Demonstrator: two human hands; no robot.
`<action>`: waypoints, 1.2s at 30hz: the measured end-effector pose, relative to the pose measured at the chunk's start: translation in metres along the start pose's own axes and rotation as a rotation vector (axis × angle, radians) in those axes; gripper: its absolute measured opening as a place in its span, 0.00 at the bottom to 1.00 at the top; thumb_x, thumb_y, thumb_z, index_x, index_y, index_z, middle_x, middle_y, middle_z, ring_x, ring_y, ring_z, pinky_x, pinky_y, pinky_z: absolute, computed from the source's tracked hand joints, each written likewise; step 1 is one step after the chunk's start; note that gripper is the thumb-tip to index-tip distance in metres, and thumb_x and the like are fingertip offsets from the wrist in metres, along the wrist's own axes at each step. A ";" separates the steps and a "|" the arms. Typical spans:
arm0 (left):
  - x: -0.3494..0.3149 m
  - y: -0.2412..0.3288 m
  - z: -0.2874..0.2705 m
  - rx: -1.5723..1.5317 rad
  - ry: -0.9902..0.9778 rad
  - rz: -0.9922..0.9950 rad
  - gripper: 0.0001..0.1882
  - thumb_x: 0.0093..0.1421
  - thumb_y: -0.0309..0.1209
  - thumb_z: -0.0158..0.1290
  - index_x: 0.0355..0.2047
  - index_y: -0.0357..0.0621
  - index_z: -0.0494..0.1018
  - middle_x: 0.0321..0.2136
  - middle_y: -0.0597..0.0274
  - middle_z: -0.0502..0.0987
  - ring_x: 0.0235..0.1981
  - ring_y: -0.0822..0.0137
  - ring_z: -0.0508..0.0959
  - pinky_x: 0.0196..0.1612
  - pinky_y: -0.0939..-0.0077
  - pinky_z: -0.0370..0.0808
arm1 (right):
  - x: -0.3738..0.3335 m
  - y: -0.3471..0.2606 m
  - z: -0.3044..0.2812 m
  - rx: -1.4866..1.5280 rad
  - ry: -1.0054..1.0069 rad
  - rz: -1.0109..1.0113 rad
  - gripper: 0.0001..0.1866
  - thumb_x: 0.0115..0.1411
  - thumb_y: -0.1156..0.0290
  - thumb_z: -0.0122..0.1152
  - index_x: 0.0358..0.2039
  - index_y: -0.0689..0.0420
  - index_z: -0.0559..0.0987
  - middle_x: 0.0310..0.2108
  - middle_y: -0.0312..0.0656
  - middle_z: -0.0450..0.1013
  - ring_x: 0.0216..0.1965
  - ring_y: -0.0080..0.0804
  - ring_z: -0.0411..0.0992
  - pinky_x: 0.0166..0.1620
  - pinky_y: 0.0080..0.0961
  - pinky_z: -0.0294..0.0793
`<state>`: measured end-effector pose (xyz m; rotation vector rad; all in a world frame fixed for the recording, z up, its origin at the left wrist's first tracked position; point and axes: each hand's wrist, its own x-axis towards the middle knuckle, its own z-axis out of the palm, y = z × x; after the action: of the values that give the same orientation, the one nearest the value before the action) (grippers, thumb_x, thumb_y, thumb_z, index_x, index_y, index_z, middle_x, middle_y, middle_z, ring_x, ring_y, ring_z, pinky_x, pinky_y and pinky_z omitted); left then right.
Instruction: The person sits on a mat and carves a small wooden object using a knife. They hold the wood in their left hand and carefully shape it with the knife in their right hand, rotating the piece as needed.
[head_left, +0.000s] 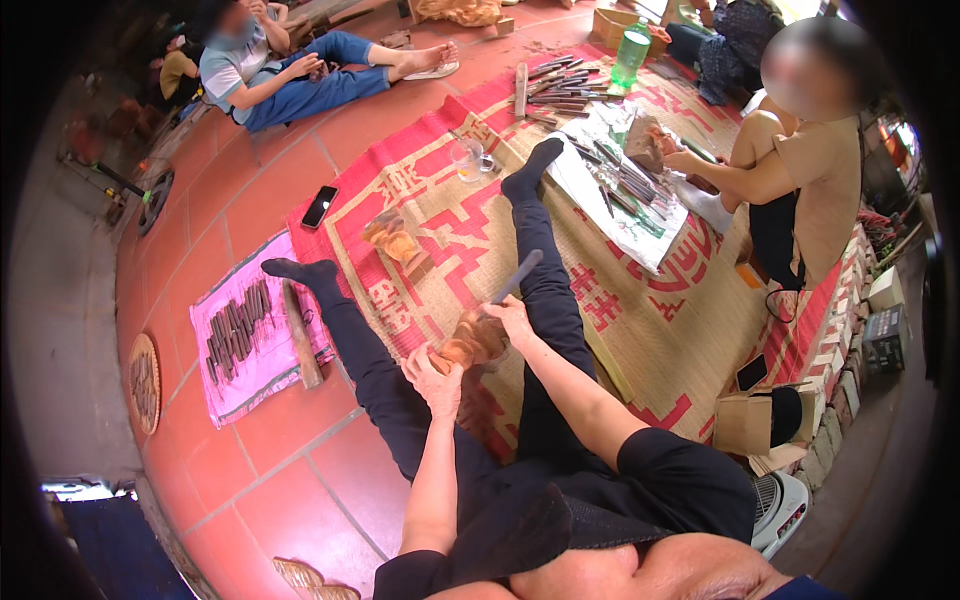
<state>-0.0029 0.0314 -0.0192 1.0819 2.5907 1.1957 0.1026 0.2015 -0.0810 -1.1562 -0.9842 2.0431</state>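
Between my outstretched legs I hold a carved reddish-brown wooden piece (pixel 474 341). My left hand (pixel 434 380) is closed round its near left end. My right hand (pixel 512 318), at the piece's upper right, is closed on a slim grey hand tool (pixel 524 272). The tool's rounded far end points up and to the right; its other end is hidden by the hand and the wood. Farther off on the patterned mat (pixel 470 225) lies another carved wooden piece (pixel 393 238).
On the left, a pink cloth (pixel 222 398) carries rows of carving tools (pixel 238 325) and a wooden bar (pixel 300 335). A phone (pixel 320 207), glass (pixel 467 160) and green bottle (pixel 630 55) stand farther off. At right a co-worker (pixel 815 180) handles wood beside tools on a white sheet (pixel 650 255).
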 end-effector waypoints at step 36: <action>-0.004 0.019 0.006 0.071 -0.010 0.101 0.33 0.37 0.28 0.60 0.49 0.50 0.69 0.50 0.59 0.64 0.60 0.50 0.56 0.68 0.52 0.47 | 0.012 0.008 -0.007 0.042 0.067 0.061 0.09 0.51 0.76 0.64 0.34 0.61 0.80 0.29 0.35 0.76 0.32 0.24 0.71 0.40 0.21 0.68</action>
<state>0.0129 0.0411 -0.0109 1.2425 2.6184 1.1221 0.1020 0.2086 -0.0949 -1.2386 -0.8802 2.0485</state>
